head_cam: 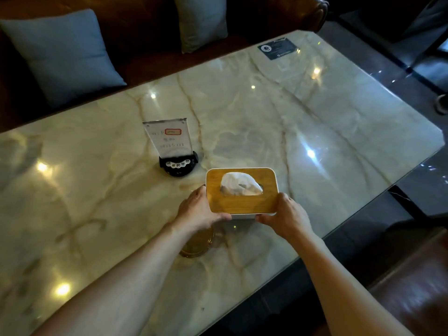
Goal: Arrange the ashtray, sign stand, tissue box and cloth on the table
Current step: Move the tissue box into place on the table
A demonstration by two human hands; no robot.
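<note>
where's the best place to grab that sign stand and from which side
Grip the sign stand by its black base, low down, coming from the near side with fingers on its left and right ends. The clear panel is tall, thin and leaning back, so pinching it up high would likely tip it; the base looks wider and sturdier.

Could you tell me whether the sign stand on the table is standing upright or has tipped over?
Upright. The sign stand rests on its dark round base on the table, its clear panel rising from it, just beyond the tissue box.
</note>
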